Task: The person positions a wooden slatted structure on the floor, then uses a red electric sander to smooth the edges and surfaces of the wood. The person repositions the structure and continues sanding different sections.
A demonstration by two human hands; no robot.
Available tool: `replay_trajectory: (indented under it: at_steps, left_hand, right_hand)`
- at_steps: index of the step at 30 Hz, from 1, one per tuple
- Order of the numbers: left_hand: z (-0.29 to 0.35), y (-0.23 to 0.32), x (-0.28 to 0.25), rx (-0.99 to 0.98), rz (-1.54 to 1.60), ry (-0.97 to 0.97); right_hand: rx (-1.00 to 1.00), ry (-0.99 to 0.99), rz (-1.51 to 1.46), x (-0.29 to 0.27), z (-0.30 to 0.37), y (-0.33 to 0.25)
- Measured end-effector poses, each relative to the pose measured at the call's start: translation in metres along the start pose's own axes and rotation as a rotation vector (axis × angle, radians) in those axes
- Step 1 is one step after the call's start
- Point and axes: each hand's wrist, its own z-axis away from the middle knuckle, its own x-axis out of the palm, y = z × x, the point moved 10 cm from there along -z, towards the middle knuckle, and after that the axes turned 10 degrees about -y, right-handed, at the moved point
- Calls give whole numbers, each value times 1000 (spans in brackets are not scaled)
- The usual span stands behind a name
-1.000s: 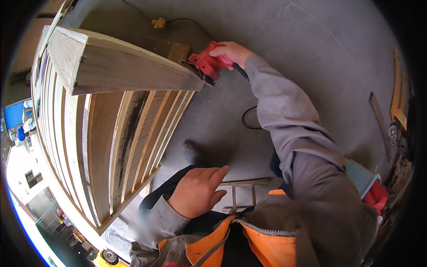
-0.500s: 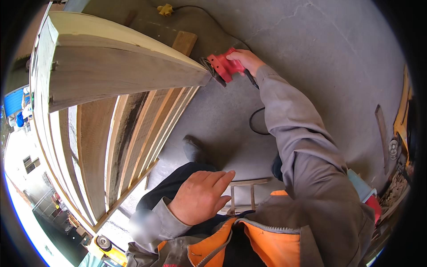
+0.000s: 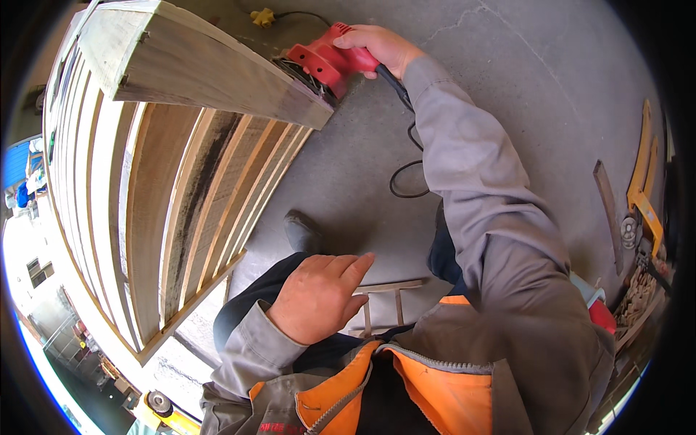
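My right hand [image 3: 380, 49] grips a red power sander [image 3: 326, 61], its fingers wrapped round the body. The sander's dark pad side is against the far face of a thick wooden post [image 3: 210, 65], close to the post's right end. A black cord [image 3: 395, 83] trails from the sander's rear. The post belongs to a slatted wooden frame [image 3: 156, 210] standing at my left. My left hand [image 3: 317, 297] hovers over my lap, holding nothing, its fingers loosely stretched and its thumb apart.
Cord loops [image 3: 409, 181] lie on the concrete floor, and a yellow plug connector [image 3: 262, 17] sits beyond the frame. A small wooden stand [image 3: 395, 286] is between my legs. Yellow metal parts [image 3: 645, 203] and a flat bar [image 3: 607, 210] lie at the right.
My right hand and the sander have moved up and left, from the post's end onto its far face. The view has shifted slightly. My left hand remains above my lap.
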Motion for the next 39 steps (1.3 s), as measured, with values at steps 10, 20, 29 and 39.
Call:
replay_trajectory:
  at_steps: [10,20,29,39]
  left_hand:
    - [-1,-9,1,-1,80,-31]
    - [-10,-23,-6,-28,108,-46]
    - [7,-9,0,-8,73,-12]
    - [42,18,20,18,-14,28]
  right_hand:
    - [267,187,-158,-38,-7,175]
    - [347,147,-201,-55,-27,229]
    - [313,255,-273,-36,7,223]
    - [42,203,-363,3,54,134]
